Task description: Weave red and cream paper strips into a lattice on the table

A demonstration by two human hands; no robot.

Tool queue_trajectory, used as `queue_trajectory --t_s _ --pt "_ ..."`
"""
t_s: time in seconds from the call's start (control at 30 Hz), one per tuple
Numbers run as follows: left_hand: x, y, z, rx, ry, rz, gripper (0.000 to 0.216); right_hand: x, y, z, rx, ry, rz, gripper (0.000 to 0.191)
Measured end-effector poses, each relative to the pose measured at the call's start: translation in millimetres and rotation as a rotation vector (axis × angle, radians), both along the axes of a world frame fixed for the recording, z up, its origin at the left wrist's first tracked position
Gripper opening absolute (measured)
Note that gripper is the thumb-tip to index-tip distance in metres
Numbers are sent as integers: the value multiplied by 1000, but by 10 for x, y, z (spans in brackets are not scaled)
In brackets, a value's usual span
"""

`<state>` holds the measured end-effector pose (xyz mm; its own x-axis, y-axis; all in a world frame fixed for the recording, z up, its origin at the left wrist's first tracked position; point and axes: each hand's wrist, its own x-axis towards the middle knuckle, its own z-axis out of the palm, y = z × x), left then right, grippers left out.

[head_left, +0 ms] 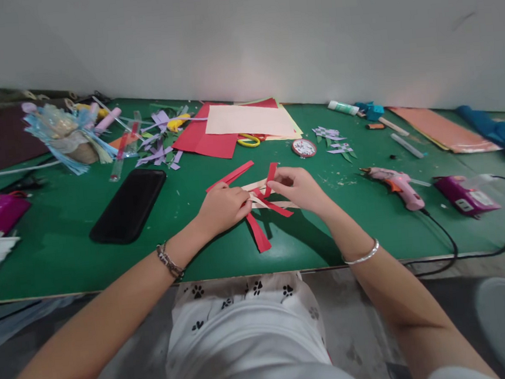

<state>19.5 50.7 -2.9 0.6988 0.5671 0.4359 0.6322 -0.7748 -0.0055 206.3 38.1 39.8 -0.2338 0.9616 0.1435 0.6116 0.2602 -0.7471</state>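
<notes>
Above the green table (63,253) I hold a loose weave of red and cream paper strips (263,203). My left hand (223,208) is closed on the left side of the strips, thumb and fingers pinching them. My right hand (299,188) pinches a red strip at the upper right of the weave. Red strip ends stick out to the upper left and hang down toward the table's front edge. Both wrists wear bracelets.
A black phone (129,205) lies left of my hands. Red and cream paper sheets (233,126) with yellow scissors (248,140) lie behind. A pink glue gun (396,186) with its cord lies right. Purple paper scraps (160,144) and a blue ribbon bundle (64,135) sit far left.
</notes>
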Motion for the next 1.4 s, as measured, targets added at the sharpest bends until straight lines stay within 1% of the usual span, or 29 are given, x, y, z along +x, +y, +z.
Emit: queue_trajectory --t_s 0.23,0.43,0.67,0.93,1.03,1.23,1.4 --pt "-7 -1 -6 -1 1 -3 30 22 45 -47 -32 47 8 17" --pt "-15 -5 2 8 -18 -22 31 7 39 -33 -47 97 -3 18" --pt "-10 8 -4 37 0 -17 33 15 45 -34 -42 96 2 20" --pt "-19 4 -6 36 -3 -36 30 21 84 -75 -61 147 -1 18" --pt "-22 4 -3 33 -5 -40 29 33 76 -67 -67 151 18 21" --pt "-20 9 -8 36 19 -45 25 66 59 -27 -69 140 -12 20" --pt "-19 0 -1 33 64 -46 23 52 65 12 -165 265 -5 17"
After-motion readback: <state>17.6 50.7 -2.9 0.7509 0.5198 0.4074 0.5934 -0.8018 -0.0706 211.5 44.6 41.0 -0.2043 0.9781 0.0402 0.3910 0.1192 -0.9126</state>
